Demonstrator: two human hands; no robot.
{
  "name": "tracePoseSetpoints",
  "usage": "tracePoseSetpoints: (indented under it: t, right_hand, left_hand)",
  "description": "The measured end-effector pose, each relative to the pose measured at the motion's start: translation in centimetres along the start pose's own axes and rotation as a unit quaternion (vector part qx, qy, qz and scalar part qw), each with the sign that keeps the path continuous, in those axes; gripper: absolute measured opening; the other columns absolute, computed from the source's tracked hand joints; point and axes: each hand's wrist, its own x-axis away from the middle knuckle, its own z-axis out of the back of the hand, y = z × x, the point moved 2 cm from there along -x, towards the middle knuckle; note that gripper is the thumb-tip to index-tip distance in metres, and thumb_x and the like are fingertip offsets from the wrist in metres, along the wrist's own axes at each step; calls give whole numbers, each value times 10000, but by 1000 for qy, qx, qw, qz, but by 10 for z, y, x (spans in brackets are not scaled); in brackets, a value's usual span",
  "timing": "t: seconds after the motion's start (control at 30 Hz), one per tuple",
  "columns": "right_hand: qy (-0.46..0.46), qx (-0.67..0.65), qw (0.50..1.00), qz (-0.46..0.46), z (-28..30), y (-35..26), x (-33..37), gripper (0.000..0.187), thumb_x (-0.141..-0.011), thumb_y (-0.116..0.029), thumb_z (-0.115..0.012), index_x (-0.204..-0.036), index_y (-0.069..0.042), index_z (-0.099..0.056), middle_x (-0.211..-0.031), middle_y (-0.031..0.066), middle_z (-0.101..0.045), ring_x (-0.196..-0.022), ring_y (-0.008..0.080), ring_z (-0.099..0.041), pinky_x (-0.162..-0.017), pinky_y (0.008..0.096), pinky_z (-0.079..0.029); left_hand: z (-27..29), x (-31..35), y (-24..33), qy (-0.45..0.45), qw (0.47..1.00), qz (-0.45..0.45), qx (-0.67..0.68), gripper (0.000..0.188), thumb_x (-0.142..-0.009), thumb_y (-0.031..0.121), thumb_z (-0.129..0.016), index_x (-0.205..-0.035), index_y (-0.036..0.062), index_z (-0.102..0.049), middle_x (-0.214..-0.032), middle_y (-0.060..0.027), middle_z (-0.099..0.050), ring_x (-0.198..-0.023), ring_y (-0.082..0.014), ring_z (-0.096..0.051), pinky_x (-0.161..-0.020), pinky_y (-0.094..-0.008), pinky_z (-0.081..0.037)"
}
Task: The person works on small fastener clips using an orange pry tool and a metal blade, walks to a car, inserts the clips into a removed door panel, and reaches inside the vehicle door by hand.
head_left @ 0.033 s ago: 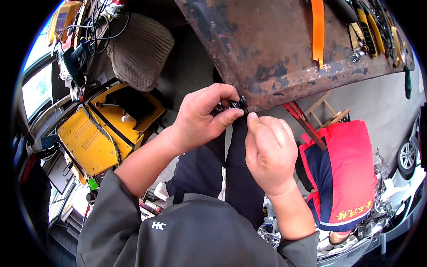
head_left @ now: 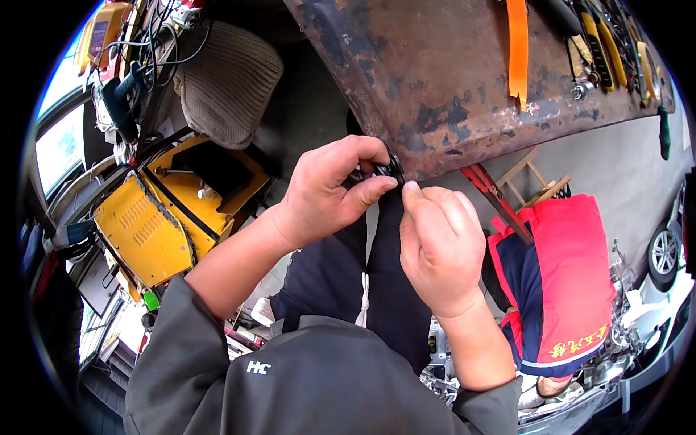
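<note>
Just off the near corner of the rusty metal tabletop, my left hand is closed around a small black part. Its thumb and forefinger curl about the part, and a bit of shiny metal shows between them. My right hand is closed in a pinch right beside it, thumb and forefinger at the part's lower end. A thin dark edge runs to those fingertips. Whatever the right fingers grip is mostly hidden, and the exact kind of the black part cannot be made out.
An orange strip and yellow-handled hand tools lie on the tabletop. Left are a yellow machine and a knit-covered seat. A person in a red and navy jacket bends at the right, near a red metal bar.
</note>
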Motion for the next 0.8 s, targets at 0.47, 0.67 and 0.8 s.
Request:
tracePoseSetpoints:
  t: [0.47,0.67,0.8]
  right_hand:
    - [11,7,1000,-9,-9,0,-12,224,-834,51,-752,-1046,-8,-713,-882,116,-645,-747,294,-616,-681,385,-519]
    - [97,-345,907,-219,11,2,7,476,-981,5,-719,-1436,11,-580,-957,37,-666,-815,90,-594,-735,225,-488]
    - [48,-519,802,-294,14,-5,17,422,-1025,-43,-685,-1429,2,-574,-1001,41,-663,-836,96,-607,-762,231,-508]
  left_hand:
    - [8,2,-2,-6,1000,7,-6,299,-903,162,-845,-1072,19,-645,-882,-93,-680,-731,-193,-644,-672,-303,-527]
    - [17,24,9,20,988,73,138,332,-940,111,-792,-1162,2,-570,-963,-75,-652,-834,-142,-646,-762,-285,-546]
    - [24,27,30,51,962,90,253,304,-955,78,-726,-1186,7,-543,-1024,-65,-647,-865,-122,-633,-760,-265,-538]
